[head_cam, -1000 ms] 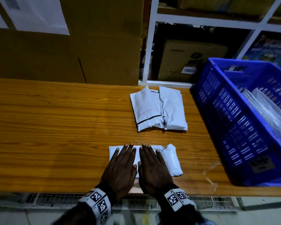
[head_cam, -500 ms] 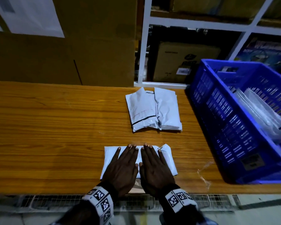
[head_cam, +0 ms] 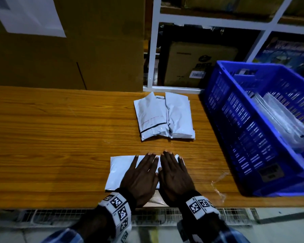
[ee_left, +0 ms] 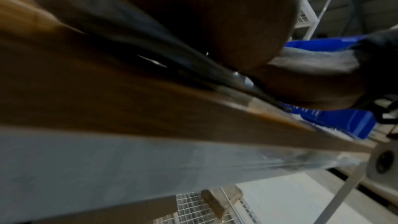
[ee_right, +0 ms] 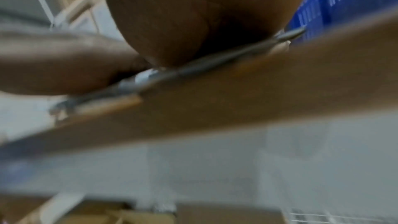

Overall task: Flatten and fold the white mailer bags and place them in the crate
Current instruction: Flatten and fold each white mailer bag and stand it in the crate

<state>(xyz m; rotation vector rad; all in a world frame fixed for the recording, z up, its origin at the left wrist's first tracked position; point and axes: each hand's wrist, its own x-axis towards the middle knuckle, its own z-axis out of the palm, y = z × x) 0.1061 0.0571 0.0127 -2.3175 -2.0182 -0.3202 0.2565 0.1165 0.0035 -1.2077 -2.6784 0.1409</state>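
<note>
White plastic mailer bag, smooth, thin and rectangular, lies flat at the near edge of the orange-brown wood-grain table, at 6 o'clock. The left hand and the right hand lie on it side by side, palms down, fingers straight and slightly spread, and they press the film against the table. The right end of the bag at 3 o'clock looks a little crumpled and raised.

The film looks slippery, so the bag could probably slide on the polished wood if the hands push forward more than downward. Air closed inside could make it puff again when the pressure goes away, and then the fold would be uneven.

Farther, toward 12 o'clock, a pile of folded white mailer bags with dark edge lines rests well apart from the hands. At 2 o'clock stands the blue plastic crate with slotted walls, and glossy bags are already in it. Behind are brown cardboard boxes and a white metal shelf frame.
</note>
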